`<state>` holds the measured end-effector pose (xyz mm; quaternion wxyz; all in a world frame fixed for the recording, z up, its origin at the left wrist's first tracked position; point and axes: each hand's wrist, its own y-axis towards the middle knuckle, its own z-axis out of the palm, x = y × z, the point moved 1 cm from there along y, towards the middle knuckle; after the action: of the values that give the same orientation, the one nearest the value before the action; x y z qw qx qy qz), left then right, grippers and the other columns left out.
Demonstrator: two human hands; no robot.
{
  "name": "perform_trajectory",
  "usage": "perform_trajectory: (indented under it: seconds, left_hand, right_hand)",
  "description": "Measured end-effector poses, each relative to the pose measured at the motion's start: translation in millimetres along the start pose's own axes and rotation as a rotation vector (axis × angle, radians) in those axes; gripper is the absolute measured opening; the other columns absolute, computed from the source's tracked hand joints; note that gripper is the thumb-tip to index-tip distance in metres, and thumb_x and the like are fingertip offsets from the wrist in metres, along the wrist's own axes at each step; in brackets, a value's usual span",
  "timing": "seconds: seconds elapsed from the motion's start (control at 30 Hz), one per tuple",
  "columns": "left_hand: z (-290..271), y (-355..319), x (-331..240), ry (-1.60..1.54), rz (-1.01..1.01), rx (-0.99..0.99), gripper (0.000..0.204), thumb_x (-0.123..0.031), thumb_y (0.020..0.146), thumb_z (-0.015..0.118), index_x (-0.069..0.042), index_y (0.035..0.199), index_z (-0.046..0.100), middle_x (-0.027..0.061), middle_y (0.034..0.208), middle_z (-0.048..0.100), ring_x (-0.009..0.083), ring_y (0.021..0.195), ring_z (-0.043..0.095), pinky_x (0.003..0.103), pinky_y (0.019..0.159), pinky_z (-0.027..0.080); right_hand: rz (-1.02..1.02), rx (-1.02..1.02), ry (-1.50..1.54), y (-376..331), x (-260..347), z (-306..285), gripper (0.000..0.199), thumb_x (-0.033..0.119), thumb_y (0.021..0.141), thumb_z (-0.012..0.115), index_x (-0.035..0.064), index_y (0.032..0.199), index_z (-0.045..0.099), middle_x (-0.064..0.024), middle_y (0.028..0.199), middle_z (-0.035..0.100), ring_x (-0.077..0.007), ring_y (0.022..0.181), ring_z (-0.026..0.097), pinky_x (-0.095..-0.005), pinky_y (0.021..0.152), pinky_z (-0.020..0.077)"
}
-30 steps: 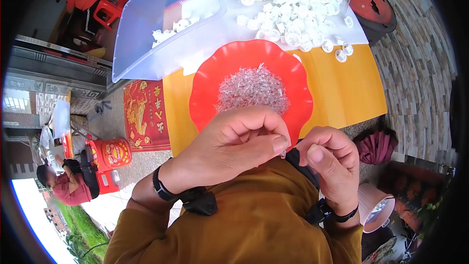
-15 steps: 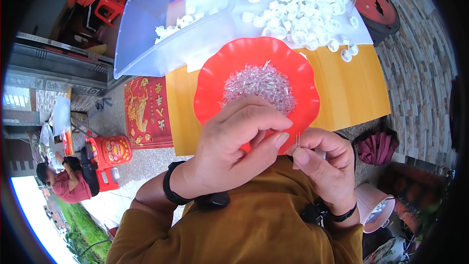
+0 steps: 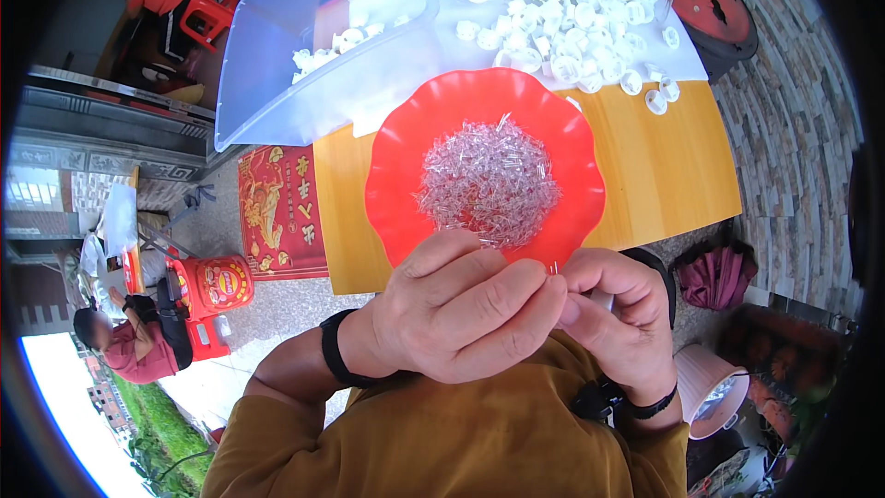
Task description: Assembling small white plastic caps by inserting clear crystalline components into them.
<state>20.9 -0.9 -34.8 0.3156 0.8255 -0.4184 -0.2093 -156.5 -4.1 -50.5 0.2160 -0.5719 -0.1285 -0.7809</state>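
I see my left hand (image 3: 461, 309) curled into a loose fist just near of the scalloped red plastic plate (image 3: 396, 166), its fingertips pressed against those of my right hand (image 3: 622, 323). Between the two, a thin clear pin-like piece (image 3: 554, 267) sticks up, pinched where the fingers meet; which hand truly grips it I cannot tell, though both are closed around that spot. My right hand also seems to cover something small and white, mostly hidden. The plate sits on the yellow wooden tabletop (image 3: 664, 166), touching my knuckles at its near rim, and carries a heap of small clear plastic pieces (image 3: 489, 180) in its middle. Beyond it, far and right, lies a pile of white round plastic caps (image 3: 562, 0) on a white sheet. Far left stands a translucent plastic bin (image 3: 277, 65) with a few caps inside.
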Motion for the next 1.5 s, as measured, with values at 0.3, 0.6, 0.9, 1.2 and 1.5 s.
perform_trajectory:
  seconds: [0.3,0.6,0.9,1.2,1.5]
  left_hand:
    - [-2,4,8,-0.069,-0.066,0.059,0.023,-0.006,0.064,0.069,-0.005,0.086,0.063,0.0067,0.088,0.059,0.0157,0.063,0.054,0.029,0.053,0.039]
    - [-8,4,8,-0.694,-0.609,0.053,0.025,0.012,0.073,0.060,-0.002,0.093,0.054,0.0124,0.093,0.057,0.0165,0.080,0.056,0.028,0.069,0.047]
    - [-4,2,11,-1.043,-0.823,0.083,0.021,0.010,0.079,0.055,-0.003,0.096,0.052,0.0122,0.092,0.056,0.0124,0.079,0.053,0.024,0.068,0.045]
    - [3,5,9,-1.245,-0.946,0.005,0.018,0.006,0.081,0.056,-0.003,0.095,0.051,0.0113,0.090,0.058,0.0071,0.065,0.051,0.019,0.055,0.044]
    - [1,12,10,-1.443,-1.107,0.020,0.015,0.004,0.081,0.057,-0.003,0.093,0.052,0.0118,0.088,0.059,0.0073,0.061,0.051,0.019,0.051,0.043]
  right_hand:
    - [0.060,0.012,0.029,1,-1,1,0.008,-0.001,0.081,0.062,0.0014,0.087,0.056,0.0025,0.073,0.053,-0.0022,0.062,0.042,-0.0177,0.055,0.0326]
    - [-0.217,0.023,-0.110,7,-7,-2,0.023,-0.003,0.072,0.070,0.0063,0.083,0.052,-0.0008,0.081,0.049,-0.0090,0.072,0.047,-0.0215,0.063,0.0375]
    - [-0.037,0.004,0.051,2,-4,-3,0.024,-0.011,0.074,0.057,0.0059,0.091,0.055,-0.0047,0.100,0.045,-0.0104,0.085,0.045,-0.0217,0.074,0.0362]
    - [-0.018,0.059,0.145,0,-4,-4,0.036,-0.014,0.075,0.045,0.0042,0.106,0.050,-0.0068,0.108,0.045,-0.0107,0.093,0.045,-0.0226,0.079,0.0360]
    - [-0.045,-0.026,0.271,-2,-3,-5,0.030,-0.008,0.084,0.048,0.0038,0.111,0.043,-0.0072,0.108,0.051,-0.0064,0.089,0.046,-0.0196,0.076,0.0370]
